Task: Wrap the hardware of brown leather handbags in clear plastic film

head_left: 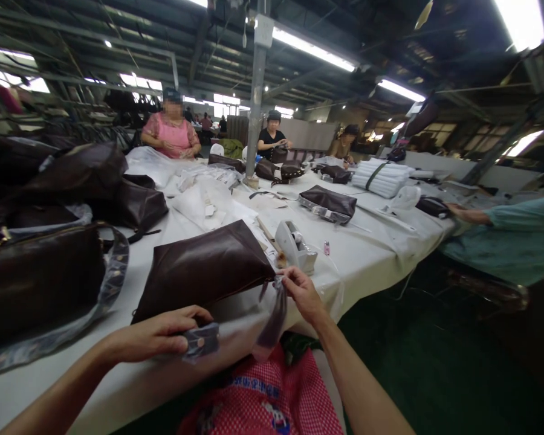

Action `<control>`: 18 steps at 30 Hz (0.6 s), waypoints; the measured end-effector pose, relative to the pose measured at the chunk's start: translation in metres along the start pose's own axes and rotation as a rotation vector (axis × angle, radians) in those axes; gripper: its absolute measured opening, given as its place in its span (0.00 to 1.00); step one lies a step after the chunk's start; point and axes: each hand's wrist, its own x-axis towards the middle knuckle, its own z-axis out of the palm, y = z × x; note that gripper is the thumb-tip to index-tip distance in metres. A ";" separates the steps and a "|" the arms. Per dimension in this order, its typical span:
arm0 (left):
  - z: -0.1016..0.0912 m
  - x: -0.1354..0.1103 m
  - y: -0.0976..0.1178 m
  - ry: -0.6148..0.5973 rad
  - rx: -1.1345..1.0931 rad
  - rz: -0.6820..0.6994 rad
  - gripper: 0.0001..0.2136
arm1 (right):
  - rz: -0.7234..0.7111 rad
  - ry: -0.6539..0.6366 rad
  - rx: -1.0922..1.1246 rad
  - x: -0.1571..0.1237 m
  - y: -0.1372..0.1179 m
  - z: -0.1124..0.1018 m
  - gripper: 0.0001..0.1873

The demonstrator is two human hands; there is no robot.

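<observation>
A dark brown leather bag lies flat on the white table in front of me. My left hand is closed on one end of the bag's strap, which is wrapped in clear plastic film. My right hand pinches the strap's other end right at the bag's corner. The strap hangs in a loop between both hands over the table's front edge.
A white tape dispenser stands just behind my right hand. More brown bags pile at the left, another bag lies mid-table. Several people work at the far side; a person's teal sleeve reaches in from the right.
</observation>
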 end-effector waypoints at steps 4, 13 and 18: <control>-0.001 0.007 -0.002 0.006 0.010 0.011 0.22 | 0.145 0.285 0.262 0.003 0.032 0.015 0.22; 0.002 0.015 -0.007 0.067 0.053 0.015 0.21 | 0.286 0.384 0.390 0.000 0.044 0.001 0.19; 0.004 0.022 -0.010 0.062 0.064 0.041 0.21 | 0.364 0.161 0.207 -0.040 0.043 -0.015 0.21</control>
